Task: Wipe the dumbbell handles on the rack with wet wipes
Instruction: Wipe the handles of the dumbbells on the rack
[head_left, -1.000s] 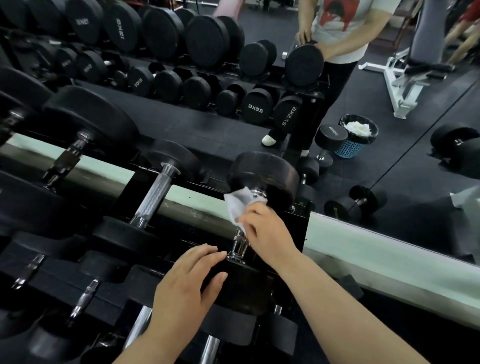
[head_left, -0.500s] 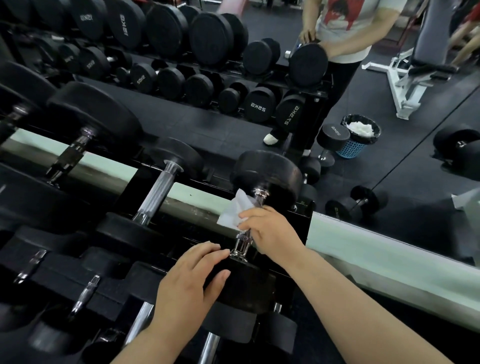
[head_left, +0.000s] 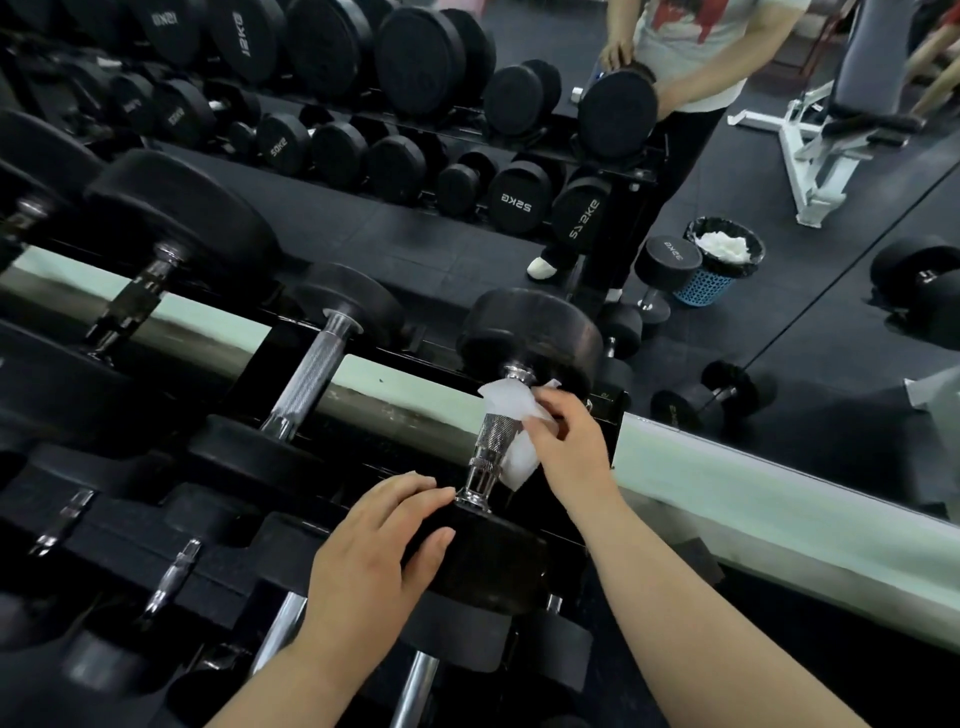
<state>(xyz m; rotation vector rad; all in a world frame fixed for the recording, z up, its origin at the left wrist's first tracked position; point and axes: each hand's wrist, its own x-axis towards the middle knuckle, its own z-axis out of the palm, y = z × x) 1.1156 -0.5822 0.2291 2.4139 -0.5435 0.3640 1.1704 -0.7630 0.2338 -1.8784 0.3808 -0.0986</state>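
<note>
The right hand (head_left: 566, 441) now sits to the right of the dumbbell's (head_left: 530, 338) chrome handle (head_left: 493, 441), not wrapped over it as it was a second ago. Its fingers pinch the wet wipe (head_left: 506, 415), which has opened from a bunched wad into a flatter sheet. The sheet runs from the collar under the far head down the handle's right side. The knurled middle of the handle, hidden by the fist half a second ago, is bare.

The left hand (head_left: 374, 551) has stayed where it was, lying loose and flat on the near head (head_left: 488, 561) of the same dumbbell. Its fingers are spread and reach almost to the base of the handle, and it grasps nothing.

The dumbbell itself has not shifted: it lies at the right end of the rack (head_left: 621, 421), with a bare-handled neighbour (head_left: 311, 374) just to its left.

A mirror (head_left: 363, 228) runs behind the dumbbell, so the print in it is reversed. Straight beyond the far head, one reflected head (head_left: 516, 202) carries "25KG" backwards. The head beside it also ends in "KG", but its number is not clear. Far up and left of the dumbbell, a large head (head_left: 239, 31) reads "12KG". Beyond and to the right stands a blue basket (head_left: 698, 288) with a black liner, holding crumpled white wipes. The upright head next to it is printed too, but the lettering is too small to read.
</note>
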